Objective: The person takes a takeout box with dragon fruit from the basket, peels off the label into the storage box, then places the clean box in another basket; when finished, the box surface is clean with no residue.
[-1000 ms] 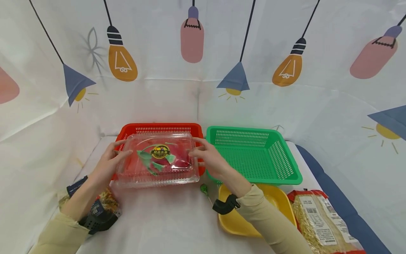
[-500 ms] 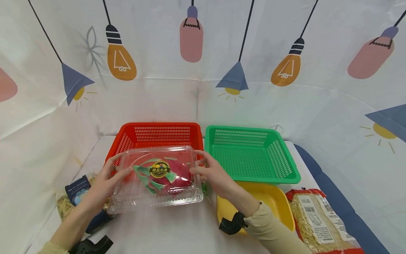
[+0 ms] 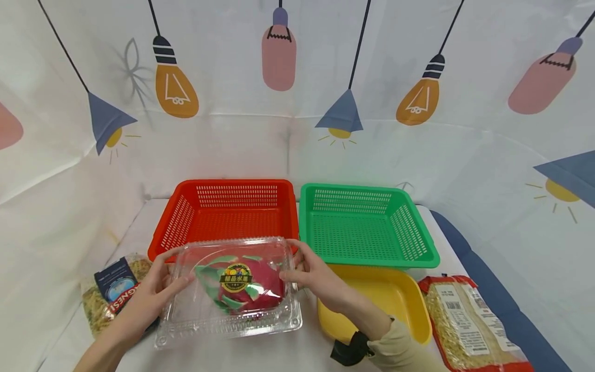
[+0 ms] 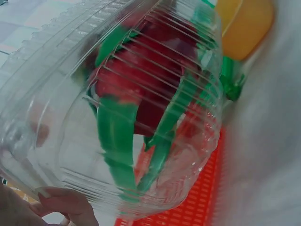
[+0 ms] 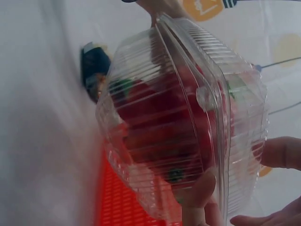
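Note:
Both hands hold a clear plastic clamshell box (image 3: 186,315) in front of the red basket, its lid tipped toward me. A magenta dragon fruit (image 3: 267,289) with green scales lies inside, behind a round black and gold label (image 3: 236,278) on the lid. My left hand (image 3: 155,289) grips the box's left end, thumb on top. At the opposite end my right hand (image 3: 318,279) holds it the same way. In the left wrist view, the fruit (image 4: 155,80) shows through the ribbed wall above my curled fingers (image 4: 68,202). The right wrist view shows the lid closed along its rim (image 5: 221,136).
A red basket (image 3: 186,225) and a green basket (image 3: 367,261) stand side by side at the back. In front of the green one is a yellow tray (image 3: 409,294). Pasta bags lie at the left (image 3: 116,284) and right (image 3: 465,320).
Both hands have brought the box toward me, from over the red basket to in front of it. The basket's inside is now largely uncovered, and the box tilts more toward me.

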### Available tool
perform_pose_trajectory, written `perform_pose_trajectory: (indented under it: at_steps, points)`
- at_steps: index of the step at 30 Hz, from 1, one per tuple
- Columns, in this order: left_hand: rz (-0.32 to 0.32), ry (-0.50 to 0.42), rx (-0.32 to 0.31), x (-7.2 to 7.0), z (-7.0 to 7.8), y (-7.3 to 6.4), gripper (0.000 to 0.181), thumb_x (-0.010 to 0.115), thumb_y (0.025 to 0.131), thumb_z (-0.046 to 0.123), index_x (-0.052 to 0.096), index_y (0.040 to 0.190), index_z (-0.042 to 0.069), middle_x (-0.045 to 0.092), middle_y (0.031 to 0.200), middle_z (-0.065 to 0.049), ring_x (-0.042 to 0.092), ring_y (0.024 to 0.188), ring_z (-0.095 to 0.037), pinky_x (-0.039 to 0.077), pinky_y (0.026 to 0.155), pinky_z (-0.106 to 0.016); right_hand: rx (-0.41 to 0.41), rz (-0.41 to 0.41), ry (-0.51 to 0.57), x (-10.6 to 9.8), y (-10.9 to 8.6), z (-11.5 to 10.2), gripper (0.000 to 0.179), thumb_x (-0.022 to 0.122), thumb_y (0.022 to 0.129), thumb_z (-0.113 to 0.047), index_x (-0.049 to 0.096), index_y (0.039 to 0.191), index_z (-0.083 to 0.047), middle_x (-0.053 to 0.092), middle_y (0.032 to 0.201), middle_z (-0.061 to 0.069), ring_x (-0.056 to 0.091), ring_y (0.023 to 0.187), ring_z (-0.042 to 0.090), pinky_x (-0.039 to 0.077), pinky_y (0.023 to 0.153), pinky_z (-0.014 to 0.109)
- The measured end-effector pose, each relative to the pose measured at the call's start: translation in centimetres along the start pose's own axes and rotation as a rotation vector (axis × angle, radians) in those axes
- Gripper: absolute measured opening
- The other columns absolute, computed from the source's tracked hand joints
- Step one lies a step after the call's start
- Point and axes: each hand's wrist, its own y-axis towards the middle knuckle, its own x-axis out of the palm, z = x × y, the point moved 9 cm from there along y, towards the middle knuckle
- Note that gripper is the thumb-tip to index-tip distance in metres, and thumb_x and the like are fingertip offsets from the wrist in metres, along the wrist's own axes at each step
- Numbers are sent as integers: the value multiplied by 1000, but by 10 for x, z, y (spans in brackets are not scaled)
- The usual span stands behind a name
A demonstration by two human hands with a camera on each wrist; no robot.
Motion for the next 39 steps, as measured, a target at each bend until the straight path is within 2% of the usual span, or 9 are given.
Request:
perform_pose_trajectory:
  at_steps: [2, 9, 11, 19, 22, 28, 35, 37, 39]
  points:
    - [-15, 12, -27, 5, -8, -4, 61, 57, 103, 26, 24, 153, 17, 47, 113, -14, 47, 80, -13, 42, 60, -29, 3, -11, -17, 3, -2, 7, 70, 68, 93, -19, 32, 153, -13, 41, 104, 10, 44, 88, 21, 50, 71, 29]
    - [-79, 67, -196, 21, -46, -10, 70, 61, 100, 27, 18, 154, 15, 36, 101, -9, 51, 83, -15, 43, 65, -28, 51, -17, -191, 8, -10, 34, 77, 70, 92, -28, 29, 156, -15, 44, 107, 12, 44, 95, 23, 44, 72, 29]
    - [-98, 75, -223, 25, -55, -10, 71, 61, 100, 28, 17, 154, 15, 37, 101, -10, 53, 85, -18, 44, 66, -29, 61, -22, -197, 10, -10, 41, 77, 70, 92, -26, 28, 156, -14, 44, 109, 13, 47, 93, 22, 47, 71, 30]
    - [-120, 85, -281, 36, -86, -5, 73, 65, 97, 33, 20, 152, 19, 39, 99, -9, 44, 80, -18, 39, 60, -29, 48, -44, -159, 19, -5, 60, 69, 64, 96, -15, 27, 155, -10, 43, 114, 18, 52, 83, 20, 55, 66, 37]
    - [-115, 88, -282, 39, -90, -3, 75, 68, 95, 34, 21, 152, 20, 42, 99, -9, 44, 80, -19, 38, 61, -30, 57, -35, -173, 20, -4, 65, 70, 64, 96, -15, 26, 155, -10, 42, 114, 19, 52, 85, 21, 54, 67, 38]
    - [-85, 115, -253, 39, -87, 3, 76, 68, 95, 33, 21, 153, 17, 42, 97, -10, 42, 86, -20, 37, 65, -32, 68, -10, -248, 17, -1, 68, 74, 63, 97, -22, 22, 157, -8, 41, 118, 18, 48, 96, 23, 49, 73, 34]
    - [-66, 107, -197, 40, -89, 7, 74, 65, 97, 26, 21, 154, 12, 37, 91, -7, 38, 81, -17, 33, 63, -30, 45, -24, -265, 18, 1, 69, 73, 62, 98, -24, 22, 157, -9, 40, 118, 18, 49, 93, 23, 50, 70, 31]
    - [-66, 116, -189, 41, -89, 7, 74, 65, 97, 26, 20, 155, 12, 37, 90, -8, 38, 80, -17, 33, 63, -30, 34, -24, -306, 18, 1, 68, 73, 63, 98, -26, 23, 157, -10, 40, 116, 18, 49, 92, 22, 49, 71, 30]
    - [-67, 139, -183, 41, -89, 7, 75, 64, 98, 27, 19, 156, 11, 41, 98, -11, 40, 86, -19, 34, 66, -31, 21, -7, -380, 16, 0, 65, 73, 64, 97, -30, 26, 156, -12, 40, 116, 17, 51, 93, 21, 49, 72, 30]
